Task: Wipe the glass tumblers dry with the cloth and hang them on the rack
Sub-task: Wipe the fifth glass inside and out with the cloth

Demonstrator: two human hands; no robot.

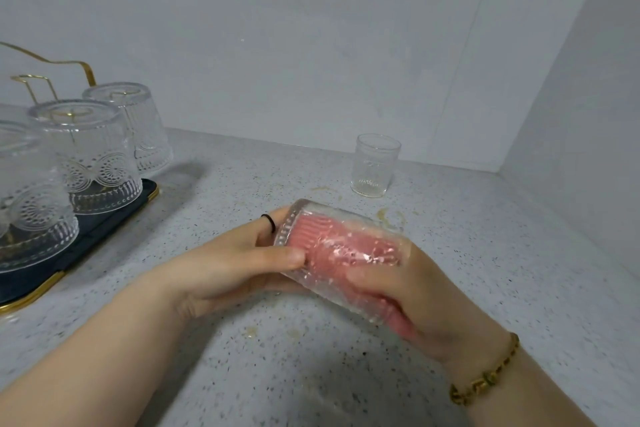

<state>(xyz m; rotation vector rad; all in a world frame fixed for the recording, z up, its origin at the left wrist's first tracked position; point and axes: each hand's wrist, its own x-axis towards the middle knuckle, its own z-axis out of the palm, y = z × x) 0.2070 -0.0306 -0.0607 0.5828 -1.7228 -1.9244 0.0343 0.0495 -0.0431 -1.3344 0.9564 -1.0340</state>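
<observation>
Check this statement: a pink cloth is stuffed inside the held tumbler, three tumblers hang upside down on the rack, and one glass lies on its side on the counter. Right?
One error: the head view shows the lone glass standing upright on the counter, not on its side. The rest is right.

Home kitchen corner; speckled stone countertop (450, 253), gold glass rack (83, 69), white walls (311, 45)

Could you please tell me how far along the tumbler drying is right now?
Done: three tumblers hang upside down on the rack. In hand: the left hand grips a fourth tumbler while the right hand holds the pink cloth inside it. Left: hanging that one, then the upright tumbler on the counter.
</observation>
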